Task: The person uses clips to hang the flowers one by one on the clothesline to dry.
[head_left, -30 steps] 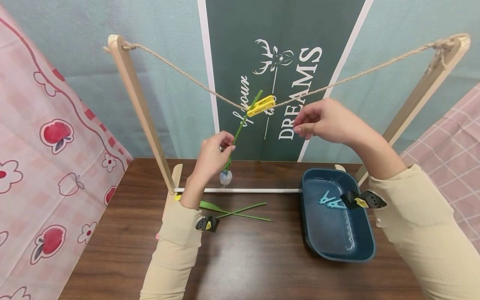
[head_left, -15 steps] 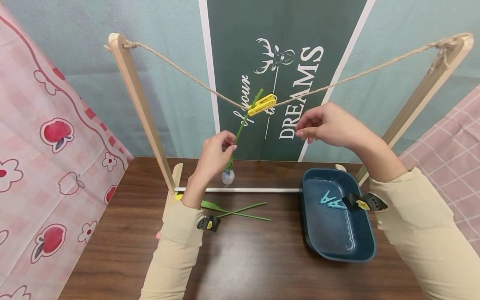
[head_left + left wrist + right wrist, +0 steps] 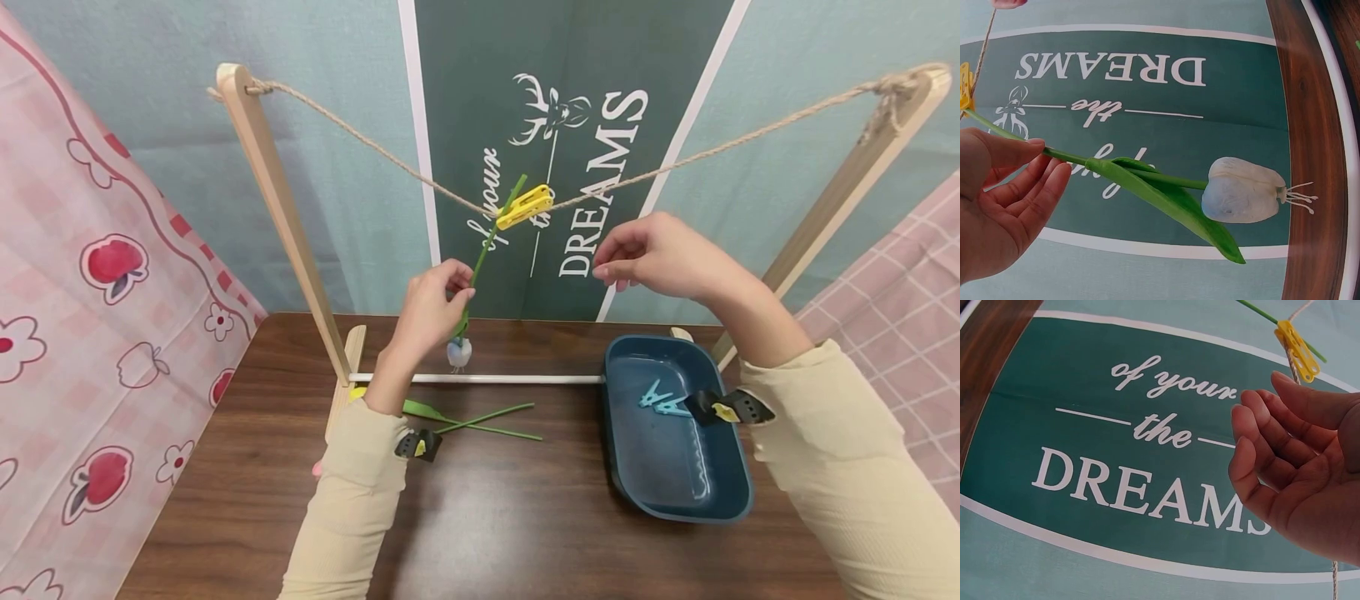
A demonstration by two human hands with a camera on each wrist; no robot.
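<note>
An artificial tulip (image 3: 1244,190) with a pale blue-white bloom hangs head down from the rope (image 3: 375,152). A yellow clothespin (image 3: 524,207) clips its green stem (image 3: 486,250) to the rope near the low middle. My left hand (image 3: 433,307) pinches the stem between thumb and fingertips, above the leaf (image 3: 1166,206). To the right of the clothespin, my right hand (image 3: 660,254) is raised in the air with fingers loosely curled. Nothing is between those fingers in the right wrist view, and the clothespin shows beyond the thumb.
Two wooden posts (image 3: 281,217) hold the rope ends, joined low by a white rod (image 3: 517,379). A dark blue basin (image 3: 678,510) at the right contains light blue clothespins (image 3: 671,407). More green stems (image 3: 495,423) lie crossed on the wooden table (image 3: 510,525), partly behind the left forearm.
The tulip's bloom has drifted slightly to the right, with the left hand keeping its pinch. My right hand has sunk slightly, a little farther from the clothespin.
</note>
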